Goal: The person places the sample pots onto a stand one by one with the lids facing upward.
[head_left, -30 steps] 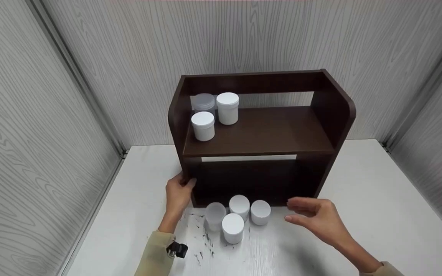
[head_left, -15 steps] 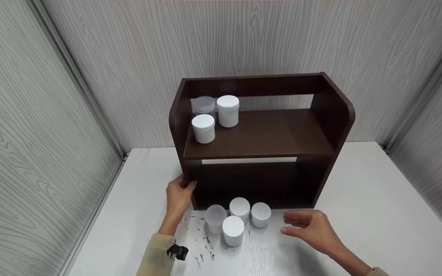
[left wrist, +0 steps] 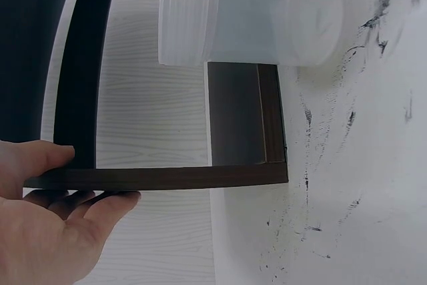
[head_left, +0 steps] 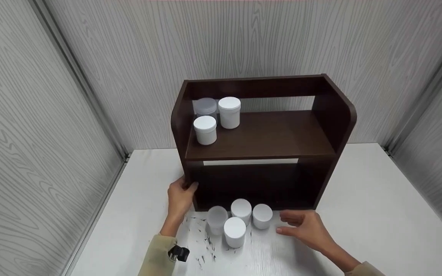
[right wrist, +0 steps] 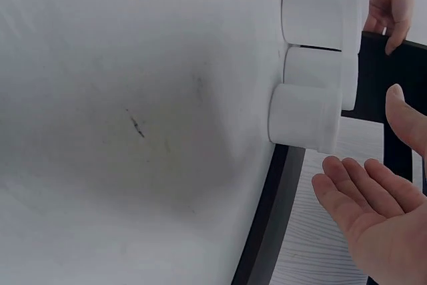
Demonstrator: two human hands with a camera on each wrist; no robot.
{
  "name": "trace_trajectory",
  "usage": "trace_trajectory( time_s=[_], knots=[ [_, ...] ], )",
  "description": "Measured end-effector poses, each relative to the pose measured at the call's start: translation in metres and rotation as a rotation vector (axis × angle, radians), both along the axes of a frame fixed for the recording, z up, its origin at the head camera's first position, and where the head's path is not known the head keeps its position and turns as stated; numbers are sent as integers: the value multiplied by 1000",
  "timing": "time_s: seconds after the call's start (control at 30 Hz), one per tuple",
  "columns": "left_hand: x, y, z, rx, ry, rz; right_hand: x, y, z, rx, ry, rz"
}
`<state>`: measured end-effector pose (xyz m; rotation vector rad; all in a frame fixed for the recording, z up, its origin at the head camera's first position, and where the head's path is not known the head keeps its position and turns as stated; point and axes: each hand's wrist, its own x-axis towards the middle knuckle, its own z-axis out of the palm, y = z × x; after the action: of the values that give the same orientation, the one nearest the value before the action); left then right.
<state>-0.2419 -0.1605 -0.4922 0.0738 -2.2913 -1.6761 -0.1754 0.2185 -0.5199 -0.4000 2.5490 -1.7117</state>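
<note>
A dark brown two-tier shelf (head_left: 263,136) stands on the white table. My left hand (head_left: 179,197) grips its left side panel (left wrist: 167,177), thumb inside and fingers outside. In front of its lower tier sit several lidded jars: a frosted translucent jar (head_left: 217,220), a front white jar (head_left: 235,232), a rear white jar (head_left: 241,210) and a shorter white jar (head_left: 263,216) on the right. My right hand (head_left: 305,230) is just right of the short jar, fingers extended and thumb apart, holding nothing. In the right wrist view its fingertips are near the closest jar (right wrist: 303,118).
On the upper tier's left part stand a translucent grey-lidded jar (head_left: 206,106), a tall white jar (head_left: 230,113) and a white jar (head_left: 205,130) in front. Grey wood-grain walls (head_left: 79,96) surround the table (head_left: 374,199). Dark scuff marks (head_left: 208,243) show near the jars.
My right hand has moved left and slightly down, closer to the short white jar. My left hand keeps its grip on the shelf's side panel. The head view has shifted slightly.
</note>
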Motion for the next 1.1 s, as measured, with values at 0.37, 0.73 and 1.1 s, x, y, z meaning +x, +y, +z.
trace_trajectory(
  time_s=[0.37, 0.73, 1.1],
  knots=[
    [1, -1, 0, -6, 9, 14, -12, -5, -9, 2, 31, 18],
    [0, -1, -1, -2, 12, -1, -24, -9, -19, -3, 49, 62],
    [1, 0, 0, -8, -8, 0, -36, -17, -25, 6, 97, 73]
  ],
)
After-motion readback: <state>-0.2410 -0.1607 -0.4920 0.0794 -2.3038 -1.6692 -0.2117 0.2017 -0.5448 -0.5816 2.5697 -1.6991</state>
